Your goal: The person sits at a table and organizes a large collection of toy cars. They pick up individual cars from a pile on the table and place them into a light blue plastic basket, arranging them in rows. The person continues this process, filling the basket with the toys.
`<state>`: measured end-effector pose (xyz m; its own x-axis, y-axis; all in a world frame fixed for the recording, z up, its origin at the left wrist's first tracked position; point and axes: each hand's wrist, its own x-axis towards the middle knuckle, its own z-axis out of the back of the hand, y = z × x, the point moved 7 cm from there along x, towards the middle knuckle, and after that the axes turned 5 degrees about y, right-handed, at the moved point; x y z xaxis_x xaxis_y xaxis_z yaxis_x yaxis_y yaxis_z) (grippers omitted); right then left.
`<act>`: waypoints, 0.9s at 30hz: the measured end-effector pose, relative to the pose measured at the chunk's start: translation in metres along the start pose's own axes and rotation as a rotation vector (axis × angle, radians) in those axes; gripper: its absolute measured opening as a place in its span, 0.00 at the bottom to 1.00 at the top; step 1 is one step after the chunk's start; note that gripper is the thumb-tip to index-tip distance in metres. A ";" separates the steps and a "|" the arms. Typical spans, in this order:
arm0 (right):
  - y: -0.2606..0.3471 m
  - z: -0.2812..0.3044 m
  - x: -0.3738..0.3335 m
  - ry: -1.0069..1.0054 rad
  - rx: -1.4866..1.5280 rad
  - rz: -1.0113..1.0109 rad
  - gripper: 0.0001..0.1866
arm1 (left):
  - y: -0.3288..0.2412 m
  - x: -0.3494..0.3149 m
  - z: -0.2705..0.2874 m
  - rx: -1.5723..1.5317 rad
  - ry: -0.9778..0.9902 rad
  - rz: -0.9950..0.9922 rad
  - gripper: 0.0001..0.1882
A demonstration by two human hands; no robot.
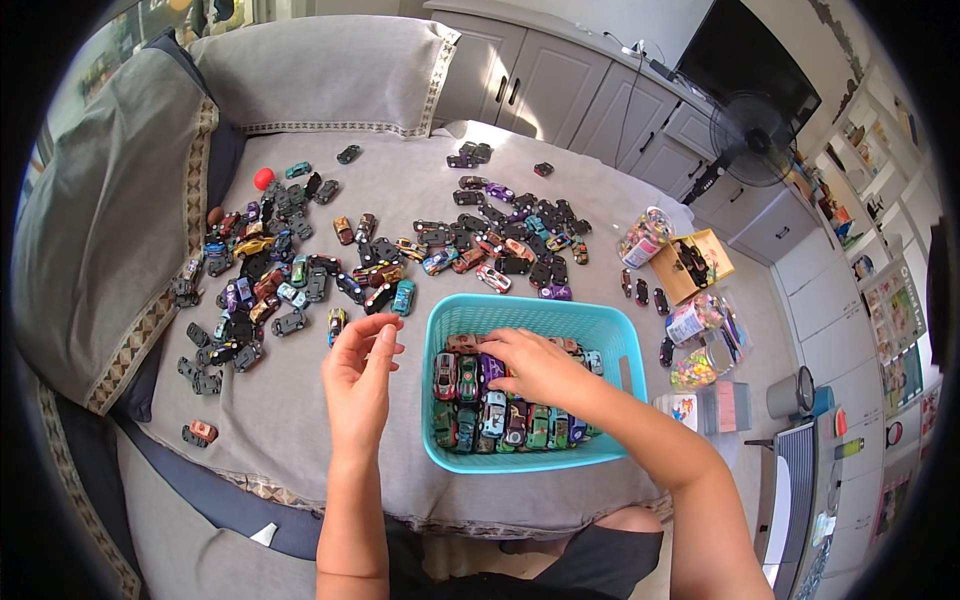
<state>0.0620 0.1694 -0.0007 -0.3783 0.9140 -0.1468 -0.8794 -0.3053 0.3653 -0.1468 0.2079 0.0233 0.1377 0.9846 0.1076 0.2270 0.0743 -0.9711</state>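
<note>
In the turquoise basket, rows of small toy cars stand side by side, among them a light blue toy car and a red-and-white one. My right hand reaches in over the rim, thumb and fingers around a purple toy car in the upper row. It covers part of the cars behind it. Left of the basket, my left hand is raised, its fingers loosely bent and apart with nothing in them. A teal toy car lies just beyond its fingertips.
Many toy cars, such as a red-and-white one, lie scattered over the grey cloth. A red ball rests at the far left. On the right are jars of colourful bits, a yellow box and a black fan.
</note>
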 end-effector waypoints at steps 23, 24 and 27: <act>-0.009 0.094 -0.028 -0.581 0.194 0.018 0.14 | 0.060 0.057 0.069 0.879 -0.292 -0.319 0.17; -0.019 0.101 -0.031 -0.598 0.239 -0.010 0.14 | 0.061 0.064 0.054 0.920 -0.252 -0.341 0.20; -0.052 0.109 -0.033 -0.604 0.485 -0.104 0.11 | 0.068 0.101 0.013 1.144 -0.097 -0.327 0.37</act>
<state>0.1517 0.1838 0.0859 0.0438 0.9611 0.2726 -0.6246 -0.1867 0.7583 -0.1302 0.3142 -0.0352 0.1486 0.8968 0.4167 -0.7599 0.3732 -0.5322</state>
